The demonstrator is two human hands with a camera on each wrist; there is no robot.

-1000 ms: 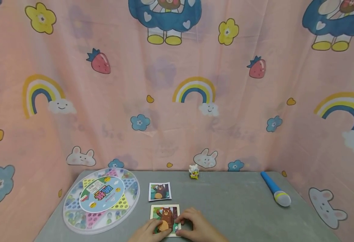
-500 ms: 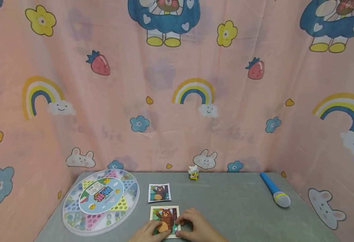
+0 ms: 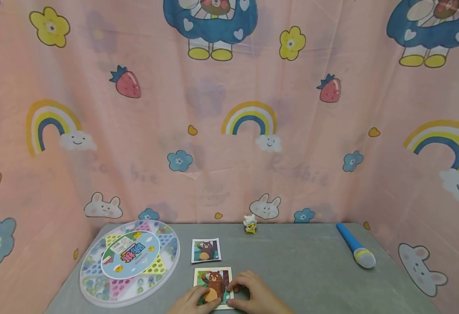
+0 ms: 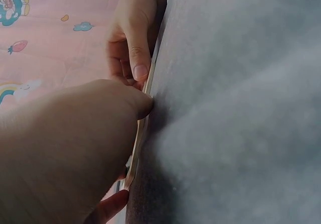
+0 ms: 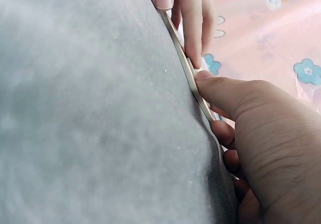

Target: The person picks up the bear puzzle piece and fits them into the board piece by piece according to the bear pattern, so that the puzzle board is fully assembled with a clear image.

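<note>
A square wooden bear puzzle (image 3: pixel 216 279) with a pale frame lies flat near the table's front edge. My left hand (image 3: pixel 193 301) holds it at the lower left, its thumb lying across the picture. At the lower right corner, my right hand (image 3: pixel 258 294) grips the puzzle with curled fingers and thumb. The wrist views show the board's thin edge (image 5: pixel 186 73) between the two hands. Both hands cover part of the lower picture. Just behind the puzzle lies a small picture card (image 3: pixel 206 250) with a similar bear.
A round Chinese checkers board (image 3: pixel 130 261) under a clear cover lies at the left. A small figurine (image 3: pixel 250 223) stands at the back edge. On the right lies a blue toy microphone (image 3: pixel 356 246). A pink patterned curtain (image 3: pixel 229 174) surrounds the grey table (image 3: pixel 300 261).
The head view has shifted slightly. Both hands keep almost the same place on the puzzle, and nothing else visibly moves.
</note>
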